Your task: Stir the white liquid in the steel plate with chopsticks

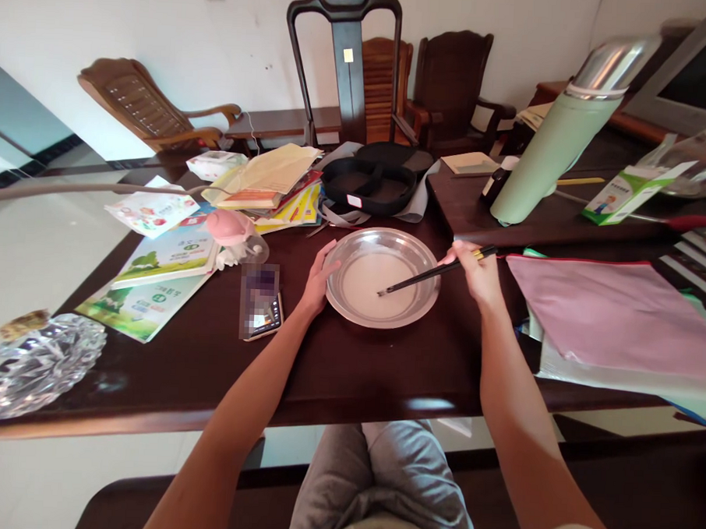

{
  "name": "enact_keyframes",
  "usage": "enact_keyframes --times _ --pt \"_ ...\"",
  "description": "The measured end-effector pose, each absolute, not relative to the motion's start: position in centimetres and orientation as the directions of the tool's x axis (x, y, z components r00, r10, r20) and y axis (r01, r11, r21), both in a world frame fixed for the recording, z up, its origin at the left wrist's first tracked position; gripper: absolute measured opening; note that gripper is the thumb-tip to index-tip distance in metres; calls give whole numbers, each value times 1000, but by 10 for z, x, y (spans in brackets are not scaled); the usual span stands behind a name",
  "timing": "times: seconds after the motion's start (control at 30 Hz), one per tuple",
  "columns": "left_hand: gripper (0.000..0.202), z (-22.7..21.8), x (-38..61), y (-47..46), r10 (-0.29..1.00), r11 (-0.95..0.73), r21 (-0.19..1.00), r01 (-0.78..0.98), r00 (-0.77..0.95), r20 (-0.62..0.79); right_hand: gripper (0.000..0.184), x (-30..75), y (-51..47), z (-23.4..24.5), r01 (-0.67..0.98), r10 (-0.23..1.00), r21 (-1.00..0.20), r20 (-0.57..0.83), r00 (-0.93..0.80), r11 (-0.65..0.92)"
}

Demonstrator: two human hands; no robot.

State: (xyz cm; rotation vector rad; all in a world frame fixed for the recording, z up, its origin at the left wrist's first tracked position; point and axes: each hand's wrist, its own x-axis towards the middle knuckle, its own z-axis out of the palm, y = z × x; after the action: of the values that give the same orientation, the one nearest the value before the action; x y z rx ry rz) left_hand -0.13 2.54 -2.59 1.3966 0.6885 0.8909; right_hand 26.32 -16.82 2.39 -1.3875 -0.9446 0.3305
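A shallow round metal bowl [379,320] sits on the dark wooden table in front of me. Its inside looks pale; whether that is a filling or the bare bottom, I cannot tell. My left hand [319,280] holds the bowl's left rim, with the thumb over the edge and the fingers along the outer side. On the right, my right hand [479,276] is closed round a pair of black chopsticks [426,275]. They slant down leftward across the rim, and their tips are over the middle of the bowl.
Left of the bowl are a phone [261,303], a pink-topped bottle [237,232], booklets [160,252] and a glass dish [38,368]. Behind it lies a black case [372,176]. To the right stand a green thermos [554,152] and a pink zip folder [614,315].
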Motion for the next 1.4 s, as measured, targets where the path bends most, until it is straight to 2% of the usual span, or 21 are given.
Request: enact_keyframes --times 0.07,0.13,0.23,0.33,0.5,0.57,0.67,0.73,0.8,1.0,1.1,1.23,1.4 --pt "69 -26 -1 25 851 -32 992 -125 517 93 57 257 -165 26 347 766 -917 364 530 196" --pt "68 -26 -1 25 849 -25 992 -126 520 88 55 256 -164 26 386 778 -902 380 501 193" --pt "68 -26 -1 25 849 -29 992 -126 521 91 53 263 -166 24 395 679 -898 412 607 192" --pt "67 -26 -2 26 851 -41 992 -120 516 97 57 270 -170 21 336 611 -920 386 691 202" --pt "66 -28 -2 27 847 -46 992 -120 522 102 56 258 -165 25 334 772 -922 354 528 194" --pt "67 -27 -1 26 849 -34 991 -126 520 95 56 254 -163 26 358 796 -913 362 485 197" --pt "68 -26 -1 25 851 -10 991 -135 519 79 53 259 -165 25 388 720 -902 396 569 190" --pt "69 -25 -1 24 852 -14 991 -134 518 82 54 265 -168 23 373 640 -909 401 655 187" --pt "69 -25 -1 25 849 -31 991 -126 521 93 56 268 -170 23 340 617 -920 384 687 194" --pt "68 -28 -1 27 848 -40 992 -119 522 97 57 253 -164 29 358 791 -913 363 492 196" --pt "67 -27 -1 26 852 -30 992 -123 516 90 55 256 -166 29 402 738 -897 398 545 187" --pt "66 -26 -2 26 849 -50 991 -123 517 107 58 264 -170 27 335 638 -921 382 669 199" --pt "65 -26 -2 26 852 -38 992 -122 515 96 56 255 -165 27 339 774 -919 362 520 202"
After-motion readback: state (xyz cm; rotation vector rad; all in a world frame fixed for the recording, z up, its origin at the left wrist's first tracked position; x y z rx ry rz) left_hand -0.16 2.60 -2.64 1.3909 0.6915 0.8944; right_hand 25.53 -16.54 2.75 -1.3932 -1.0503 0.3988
